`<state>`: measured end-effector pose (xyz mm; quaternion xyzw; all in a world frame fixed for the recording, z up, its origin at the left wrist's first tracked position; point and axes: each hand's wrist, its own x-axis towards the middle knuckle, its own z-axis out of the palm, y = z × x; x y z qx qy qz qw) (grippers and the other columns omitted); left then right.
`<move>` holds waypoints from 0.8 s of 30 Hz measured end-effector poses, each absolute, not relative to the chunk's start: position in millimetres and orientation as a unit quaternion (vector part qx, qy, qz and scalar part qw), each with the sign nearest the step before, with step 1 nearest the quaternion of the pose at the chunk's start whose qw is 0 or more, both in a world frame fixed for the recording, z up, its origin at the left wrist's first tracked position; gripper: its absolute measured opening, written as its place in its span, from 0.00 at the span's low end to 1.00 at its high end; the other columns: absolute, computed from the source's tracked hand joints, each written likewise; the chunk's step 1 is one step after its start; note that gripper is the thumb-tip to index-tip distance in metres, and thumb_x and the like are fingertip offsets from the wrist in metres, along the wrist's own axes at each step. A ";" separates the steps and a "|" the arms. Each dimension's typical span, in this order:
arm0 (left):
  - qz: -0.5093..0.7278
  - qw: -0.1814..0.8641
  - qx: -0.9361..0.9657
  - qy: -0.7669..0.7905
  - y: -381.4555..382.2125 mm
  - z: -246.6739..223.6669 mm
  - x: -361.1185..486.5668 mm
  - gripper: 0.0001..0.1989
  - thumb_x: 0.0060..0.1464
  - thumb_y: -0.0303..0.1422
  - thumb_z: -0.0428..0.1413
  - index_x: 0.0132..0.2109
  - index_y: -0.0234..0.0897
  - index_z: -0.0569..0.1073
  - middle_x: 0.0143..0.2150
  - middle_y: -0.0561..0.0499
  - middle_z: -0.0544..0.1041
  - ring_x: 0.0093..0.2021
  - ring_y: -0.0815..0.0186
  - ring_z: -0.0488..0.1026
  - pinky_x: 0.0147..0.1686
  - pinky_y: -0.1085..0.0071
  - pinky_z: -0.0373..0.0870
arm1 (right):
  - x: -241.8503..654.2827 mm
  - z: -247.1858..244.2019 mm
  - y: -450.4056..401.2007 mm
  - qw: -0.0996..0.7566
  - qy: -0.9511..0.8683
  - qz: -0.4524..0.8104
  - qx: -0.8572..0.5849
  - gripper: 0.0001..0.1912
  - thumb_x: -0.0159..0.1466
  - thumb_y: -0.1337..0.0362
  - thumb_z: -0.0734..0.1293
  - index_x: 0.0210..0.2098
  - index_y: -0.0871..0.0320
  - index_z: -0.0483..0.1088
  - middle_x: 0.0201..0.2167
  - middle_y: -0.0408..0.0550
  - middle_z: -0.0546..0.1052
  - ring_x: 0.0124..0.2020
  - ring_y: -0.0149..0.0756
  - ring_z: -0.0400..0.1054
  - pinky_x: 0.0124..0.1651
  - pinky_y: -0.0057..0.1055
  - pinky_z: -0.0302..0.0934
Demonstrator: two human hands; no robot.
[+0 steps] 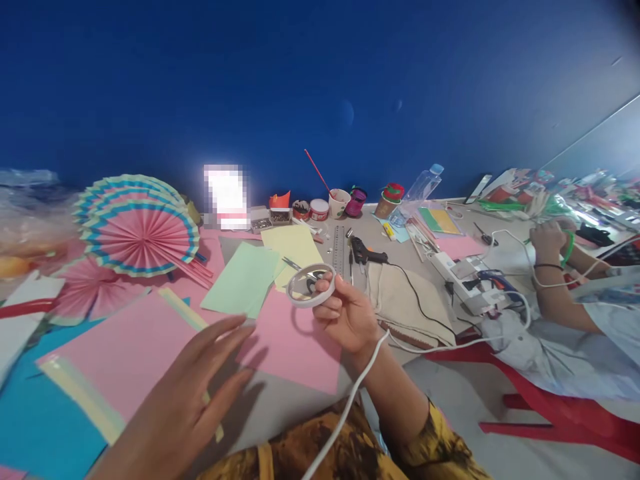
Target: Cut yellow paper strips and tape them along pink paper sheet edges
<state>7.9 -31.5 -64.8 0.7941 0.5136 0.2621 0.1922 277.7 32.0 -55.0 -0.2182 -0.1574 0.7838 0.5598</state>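
Note:
My right hand (pixel 347 317) is closed on a white ring (pixel 300 301), seemingly a roll of tape, held above a pink sheet (pixel 295 340). Scissors (pixel 293 265) show behind and through the ring. My left hand (pixel 207 380) has its fingers stretched apart and holds nothing; it hovers at the lower left, by the pink sheet with pale yellow edges (pixel 125 360). Light green paper (pixel 243 280) and light yellow paper (pixel 295 247) lie beyond the hands.
Pink and blue pleated paper fans (pixel 143 233) stand at left. A metal ruler (pixel 339 250), glue gun (pixel 367 252), folded cloth (pixel 410 303) and power strip (pixel 467 283) lie rightward. Cups and jars line the blue wall. A white cable (pixel 350 400) crosses my right forearm. Another person's hands (pixel 550 243) are far right.

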 end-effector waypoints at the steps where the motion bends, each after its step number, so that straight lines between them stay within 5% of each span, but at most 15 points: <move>1: 0.273 0.185 0.803 0.496 -20.5 -62.7 19.1 0.23 0.69 0.45 0.54 0.66 0.48 0.71 0.67 0.43 0.72 0.67 0.50 0.71 0.62 0.56 0.74 | 277.2 -53.8 29.1 0.554 -0.144 0.791 -0.214 0.12 0.61 0.62 0.78 0.36 0.57 0.72 0.30 0.39 0.73 0.21 0.21 0.46 0.23 0.18 0.51; 3: 0.293 0.185 0.826 0.445 0.5 -56.0 41.3 0.25 0.68 0.43 0.55 0.70 0.47 0.68 0.72 0.41 0.67 0.72 0.49 0.63 0.68 0.52 0.68 | 276.1 -52.7 22.4 0.537 -0.130 0.806 -0.211 0.09 0.65 0.63 0.75 0.37 0.57 0.71 0.30 0.39 0.71 0.21 0.22 0.46 0.22 0.17 0.51; 5: 0.309 0.198 0.837 0.405 15.4 -49.2 56.9 0.18 0.69 0.41 0.54 0.61 0.45 0.76 0.71 0.42 0.69 0.73 0.49 0.62 0.70 0.48 0.63 | 274.6 -52.8 15.8 0.519 -0.126 0.819 -0.209 0.08 0.67 0.61 0.74 0.38 0.57 0.72 0.30 0.39 0.71 0.20 0.22 0.45 0.20 0.17 0.49; 10: 0.311 0.331 0.799 0.394 21.0 -47.2 60.2 0.11 0.67 0.40 0.55 0.42 0.44 0.81 0.60 0.46 0.79 0.62 0.55 0.75 0.61 0.60 0.74 | 266.4 -53.8 5.8 0.521 -0.170 0.811 -0.206 0.18 0.59 0.53 0.80 0.36 0.58 0.74 0.28 0.39 0.71 0.21 0.22 0.45 0.20 0.18 0.46; 16: 0.307 0.350 0.795 0.388 16.5 -60.0 55.4 0.10 0.66 0.38 0.57 0.44 0.46 0.84 0.56 0.48 0.82 0.57 0.58 0.77 0.56 0.65 0.75 | 250.7 -56.1 3.7 0.520 -0.315 0.731 -0.309 0.17 0.56 0.54 0.81 0.36 0.58 0.79 0.30 0.44 0.77 0.21 0.23 0.55 0.23 0.23 0.51; 24: 0.337 0.315 0.787 0.410 21.8 -60.4 50.9 0.09 0.67 0.38 0.57 0.42 0.44 0.81 0.44 0.48 0.82 0.51 0.58 0.75 0.52 0.63 0.74 | 254.3 -58.5 23.2 0.503 -0.067 0.829 -0.237 0.09 0.61 0.65 0.77 0.37 0.59 0.74 0.29 0.40 0.73 0.20 0.21 0.47 0.20 0.16 0.50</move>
